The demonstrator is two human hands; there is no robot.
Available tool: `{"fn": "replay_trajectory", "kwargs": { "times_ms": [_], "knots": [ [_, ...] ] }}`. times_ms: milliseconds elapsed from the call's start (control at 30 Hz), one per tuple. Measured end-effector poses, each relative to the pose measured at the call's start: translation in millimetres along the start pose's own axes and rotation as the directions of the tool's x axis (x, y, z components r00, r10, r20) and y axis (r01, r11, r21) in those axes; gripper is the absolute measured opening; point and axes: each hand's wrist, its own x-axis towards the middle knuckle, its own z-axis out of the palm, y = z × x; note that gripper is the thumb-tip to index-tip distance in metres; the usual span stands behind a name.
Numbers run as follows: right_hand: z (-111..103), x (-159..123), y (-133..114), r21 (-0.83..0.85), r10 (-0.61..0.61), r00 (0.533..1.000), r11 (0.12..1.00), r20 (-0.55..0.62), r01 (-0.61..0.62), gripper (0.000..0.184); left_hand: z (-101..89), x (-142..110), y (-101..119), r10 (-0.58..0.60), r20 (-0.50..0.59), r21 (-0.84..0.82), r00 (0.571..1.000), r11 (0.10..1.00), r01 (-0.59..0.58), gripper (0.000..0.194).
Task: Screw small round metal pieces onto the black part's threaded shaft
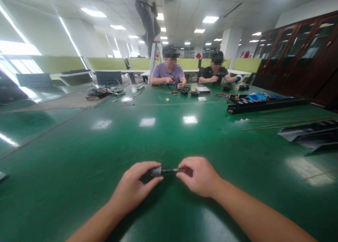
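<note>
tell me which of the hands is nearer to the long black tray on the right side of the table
Right. The right hand lies on the side of the long black tray, well short of it; the left hand sits further left, both pinching a small metal part.

Both hands — left hand (134,189), right hand (199,177) — pinch a small grey rod (165,171) above the green table (169,136).
</note>
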Motion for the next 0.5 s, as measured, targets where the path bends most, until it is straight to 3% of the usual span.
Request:
{"fn": "replay_trajectory", "kwargs": {
  "times_ms": [500],
  "knots": [
    [0.6, 0.3, 1.4, -0.010, -0.001, 1.000, 1.000, -0.001, 0.001, 0.008, -0.9, -1.0, 0.3, -0.004, 0.009, 0.013, 1.000, 1.000, 0.004, 0.030]
  ]
}}
